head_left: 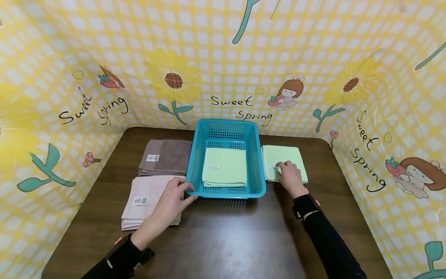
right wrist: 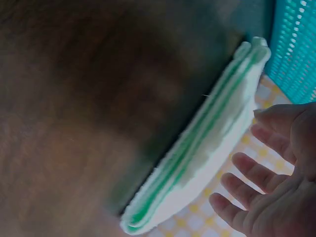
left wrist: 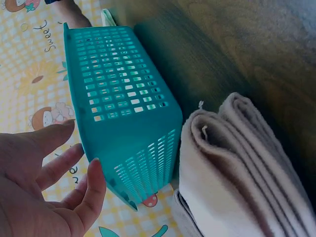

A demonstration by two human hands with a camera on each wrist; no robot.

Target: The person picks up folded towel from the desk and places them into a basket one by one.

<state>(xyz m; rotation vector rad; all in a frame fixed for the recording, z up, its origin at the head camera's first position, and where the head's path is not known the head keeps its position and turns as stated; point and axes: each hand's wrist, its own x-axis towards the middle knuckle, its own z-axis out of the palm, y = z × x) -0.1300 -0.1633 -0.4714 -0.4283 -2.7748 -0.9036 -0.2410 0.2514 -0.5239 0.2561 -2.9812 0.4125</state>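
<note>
A turquoise plastic basket (head_left: 262,170) with perforated walls stands on the table, a folded light green towel (head_left: 224,161) with a white label lying inside. My left hand (head_left: 173,197) is at its front left corner, fingertips right at the rim, fingers loosely bent and apart. To the basket's right lies another folded light green towel (head_left: 296,157). Over its front part is my right hand (head_left: 290,178), fingers spread and slightly bent beside the label. In the right wrist view this towel (right wrist: 207,153) shows its folded layers edge-on, with nothing between the fingers.
Left of the basket, a folded brown towel (head_left: 174,155) lies behind a folded pale pink towel (head_left: 153,190), both labelled. My left forearm passes over the pink one. Yellow checked cloth (head_left: 223,69) hangs behind and beside the dark wooden table (head_left: 230,240).
</note>
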